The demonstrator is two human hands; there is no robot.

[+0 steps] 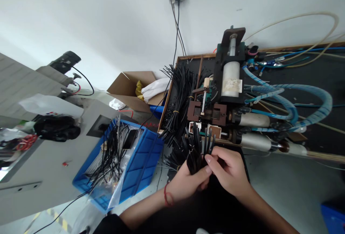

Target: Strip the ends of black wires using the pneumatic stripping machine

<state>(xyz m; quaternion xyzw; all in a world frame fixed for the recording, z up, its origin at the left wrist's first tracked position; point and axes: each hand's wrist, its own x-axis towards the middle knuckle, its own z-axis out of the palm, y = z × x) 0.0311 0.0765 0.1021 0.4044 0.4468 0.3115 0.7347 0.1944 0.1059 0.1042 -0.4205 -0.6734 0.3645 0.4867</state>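
Both hands work the black wire bundle: left hand in a clenched grip round it, right hand pinching strands. Best keep ends level.

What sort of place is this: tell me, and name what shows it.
Probably a small wire-working factory bench. A machine with blue hoses sits there, black wire bundles lie beside it, more wires lie in a blue crate, and the left hand grips another bunch.
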